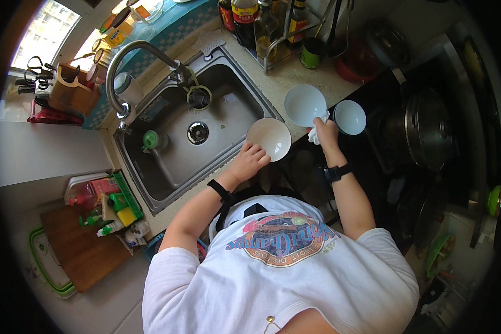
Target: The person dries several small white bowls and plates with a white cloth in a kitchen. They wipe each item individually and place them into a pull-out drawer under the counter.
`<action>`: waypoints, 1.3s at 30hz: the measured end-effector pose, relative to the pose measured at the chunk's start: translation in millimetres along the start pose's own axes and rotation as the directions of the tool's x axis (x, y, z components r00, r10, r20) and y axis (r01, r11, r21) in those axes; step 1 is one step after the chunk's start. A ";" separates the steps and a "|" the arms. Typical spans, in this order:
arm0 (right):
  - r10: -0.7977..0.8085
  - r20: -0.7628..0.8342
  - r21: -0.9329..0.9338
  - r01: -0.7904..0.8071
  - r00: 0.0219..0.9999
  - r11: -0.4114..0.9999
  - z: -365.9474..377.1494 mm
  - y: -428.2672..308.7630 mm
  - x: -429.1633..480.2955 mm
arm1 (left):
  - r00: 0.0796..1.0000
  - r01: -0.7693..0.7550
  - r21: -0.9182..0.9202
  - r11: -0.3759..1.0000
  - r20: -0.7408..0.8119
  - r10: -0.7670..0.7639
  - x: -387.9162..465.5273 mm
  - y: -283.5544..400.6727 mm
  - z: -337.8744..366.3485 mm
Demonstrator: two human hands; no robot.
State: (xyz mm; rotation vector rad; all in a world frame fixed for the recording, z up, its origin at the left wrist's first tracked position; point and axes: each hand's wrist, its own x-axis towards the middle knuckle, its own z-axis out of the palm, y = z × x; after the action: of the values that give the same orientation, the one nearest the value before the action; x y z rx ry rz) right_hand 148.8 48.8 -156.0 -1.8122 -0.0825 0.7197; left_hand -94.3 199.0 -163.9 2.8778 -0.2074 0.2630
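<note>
My left hand (250, 160) grips the near rim of a cream bowl with a dark edge (271, 135), held over the sink's right corner and the counter edge. My right hand (327, 132) holds a crumpled white cloth or paper towel (317, 132). Just beyond it a wide white bowl (304, 104) stands on the counter. To the right of that hand, smaller pale blue bowls (351, 117), nested in a stack, sit by the black stove.
The steel sink (179, 163) has an arched faucet (112, 79) and holds a green-lidded container (151, 140). Bottles in a metal rack (271, 50) stand behind the bowls. A lidded pot (430, 125) is on the stove at right. A knife block (73, 89) stands at left.
</note>
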 end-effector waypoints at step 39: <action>-0.058 0.153 0.028 0.054 0.987 0.998 25.0 41.3 -74.1 | 0.650 0.689 -0.162 0.706 -0.292 -0.701 33.9 -18.9 18.8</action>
State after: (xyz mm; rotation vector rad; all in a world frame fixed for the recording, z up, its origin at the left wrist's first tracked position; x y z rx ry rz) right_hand 64.0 25.2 -165.2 -1.7232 -0.2245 0.8162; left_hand -55.3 208.4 -179.5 2.5650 0.9399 0.5664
